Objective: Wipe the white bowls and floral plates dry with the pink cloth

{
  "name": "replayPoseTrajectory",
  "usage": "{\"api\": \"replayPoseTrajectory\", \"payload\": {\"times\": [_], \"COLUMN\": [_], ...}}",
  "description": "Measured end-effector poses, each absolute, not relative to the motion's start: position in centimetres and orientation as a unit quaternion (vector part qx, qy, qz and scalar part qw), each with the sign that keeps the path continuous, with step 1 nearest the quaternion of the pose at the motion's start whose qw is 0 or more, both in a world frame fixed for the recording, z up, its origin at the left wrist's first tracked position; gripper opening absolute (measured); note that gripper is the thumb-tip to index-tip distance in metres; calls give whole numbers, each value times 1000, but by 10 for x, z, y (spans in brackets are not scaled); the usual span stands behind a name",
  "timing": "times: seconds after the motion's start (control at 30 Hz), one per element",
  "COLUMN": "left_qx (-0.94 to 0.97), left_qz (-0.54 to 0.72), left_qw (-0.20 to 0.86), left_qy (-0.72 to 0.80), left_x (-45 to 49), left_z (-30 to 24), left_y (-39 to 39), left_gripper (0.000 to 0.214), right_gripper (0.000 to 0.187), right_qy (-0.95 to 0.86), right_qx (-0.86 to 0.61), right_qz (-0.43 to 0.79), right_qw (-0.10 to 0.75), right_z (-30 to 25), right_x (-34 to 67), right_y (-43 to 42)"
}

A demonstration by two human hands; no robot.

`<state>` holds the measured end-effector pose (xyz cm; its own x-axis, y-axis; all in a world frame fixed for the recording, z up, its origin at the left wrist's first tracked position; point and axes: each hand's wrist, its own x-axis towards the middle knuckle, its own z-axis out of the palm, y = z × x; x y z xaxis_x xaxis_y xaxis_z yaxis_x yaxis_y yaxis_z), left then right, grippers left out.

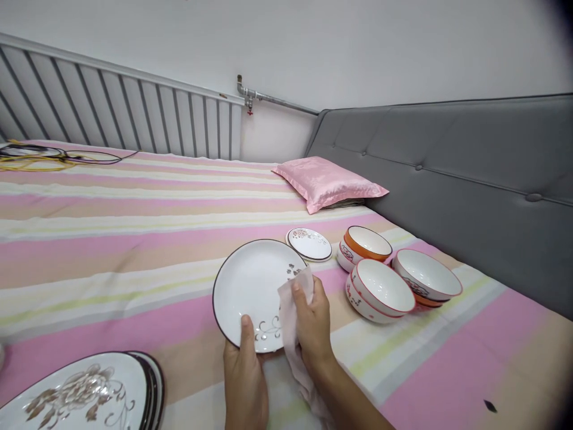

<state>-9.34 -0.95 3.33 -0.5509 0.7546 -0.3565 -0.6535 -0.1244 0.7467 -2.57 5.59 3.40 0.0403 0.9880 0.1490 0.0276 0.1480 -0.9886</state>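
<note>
My left hand (244,373) grips the near rim of a white plate (250,286) with a dark rim and a grey flower pattern, thumb on top, holding it tilted above the bed. My right hand (313,325) is closed on a pale pink cloth (290,304) and presses it against the plate's right side. The cloth hangs down below my right wrist.
Small patterned saucers (310,243) are stacked just behind the plate. Three red and orange bowls (382,286) sit at right by the grey headboard (447,173). Large plates (89,394) are stacked at lower left. A pink pillow (329,182) and cables (40,156) lie on the striped bedsheet (134,251).
</note>
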Motion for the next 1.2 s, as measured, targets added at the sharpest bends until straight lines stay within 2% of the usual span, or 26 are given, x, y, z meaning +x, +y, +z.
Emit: {"api": "replayPoseTrajectory", "payload": {"times": [0.13,0.4,0.57,0.77,1.0,1.2], "left_qx": [25,5,-11,52,118,129], "left_qz": [750,741,720,695,606,570], "left_qw": [444,476,480,536,635,658], "left_qy": [489,473,501,477,464,475], "left_x": [-94,-100,-102,-106,-116,-118], "left_z": [31,40,47,48,43,37], "left_y": [-9,-16,-17,-20,-24,-27], "left_gripper": [48,40,35,41,43,41], "right_gripper": [25,22,22,23,25,21], "right_qy": [-559,-634,-698,-755,-778,-781], "right_qx": [-469,-423,-409,-394,-367,-327], "right_qz": [422,392,373,353,419,482], "right_qw": [538,516,455,387,290,223], "right_z": [38,55,63,72,82,84], "right_x": [-20,-2,15,35,50,49], "right_y": [58,69,78,83,79,77]}}
